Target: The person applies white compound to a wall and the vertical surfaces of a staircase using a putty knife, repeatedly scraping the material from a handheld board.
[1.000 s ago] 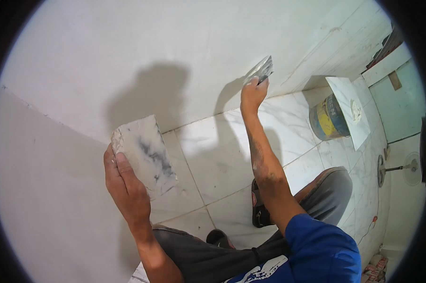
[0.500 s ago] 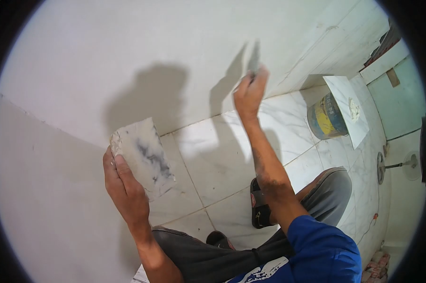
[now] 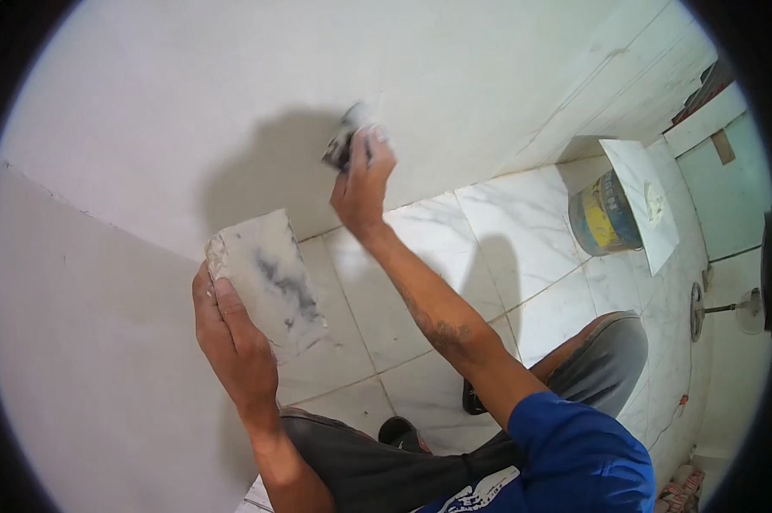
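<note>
Right hand [image 3: 367, 190] grasps a scraper [image 3: 341, 147], which lies just beyond its fingers near the wall [image 3: 471, 94]; blade contact is unclear. To its left, nearer the body, the left hand [image 3: 236, 346] grips a smeared slab [image 3: 271, 278], long axis slanting from beyond its fingertips back bodyward.

Hands: two, left hand [image 3: 239, 346] at 8 o'clock, right hand [image 3: 367, 184] near 12
Handheld slabs: one [image 3: 271, 278], at 9 o'clock
Handheld scrapers: one [image 3: 340, 147], at 11 o'clock
Buckets: one [image 3: 598, 214], at 3 o'clock
Panels against bucket: one [image 3: 638, 192], at 3 o'clock
Sandals: two [image 3: 399, 433] [image 3: 473, 398], at 6 and 5 o'clock
</note>
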Action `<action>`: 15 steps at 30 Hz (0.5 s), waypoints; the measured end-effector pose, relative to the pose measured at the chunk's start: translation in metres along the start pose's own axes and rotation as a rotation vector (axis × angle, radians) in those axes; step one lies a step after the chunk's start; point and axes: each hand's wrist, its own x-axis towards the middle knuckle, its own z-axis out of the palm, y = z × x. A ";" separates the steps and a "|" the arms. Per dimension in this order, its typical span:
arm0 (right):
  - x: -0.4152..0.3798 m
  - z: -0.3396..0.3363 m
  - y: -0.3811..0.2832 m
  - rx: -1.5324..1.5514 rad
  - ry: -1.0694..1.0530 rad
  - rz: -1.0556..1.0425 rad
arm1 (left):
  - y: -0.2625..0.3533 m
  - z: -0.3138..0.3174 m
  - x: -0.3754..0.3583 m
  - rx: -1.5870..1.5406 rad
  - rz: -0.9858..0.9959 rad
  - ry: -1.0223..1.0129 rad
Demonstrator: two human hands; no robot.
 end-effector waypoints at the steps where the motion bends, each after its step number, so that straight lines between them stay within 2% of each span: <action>1: -0.009 -0.005 -0.002 0.079 -0.069 -0.021 | 0.002 0.000 -0.001 -0.013 -0.013 -0.008; 4: -0.006 -0.031 -0.002 0.241 -0.238 -0.064 | 0.008 -0.001 -0.002 0.018 -0.011 0.035; 6: 0.024 -0.062 -0.001 0.038 -0.191 -0.005 | 0.004 -0.004 -0.001 0.003 -0.016 0.024; 7: 0.043 -0.074 0.007 0.063 -0.086 0.054 | 0.003 -0.005 0.000 -0.002 -0.021 0.019; 8: 0.059 -0.081 0.024 -0.002 0.047 0.018 | 0.004 -0.006 -0.001 0.003 -0.030 0.022; 10: 0.094 -0.092 0.050 -0.113 0.228 0.072 | 0.005 -0.008 -0.001 0.009 -0.041 0.035; 13: 0.119 -0.105 0.072 -0.008 0.176 0.389 | 0.003 0.000 -0.004 0.007 -0.018 0.018; 15: 0.105 -0.083 0.082 -0.084 0.202 0.149 | 0.001 0.001 -0.005 -0.004 -0.021 0.019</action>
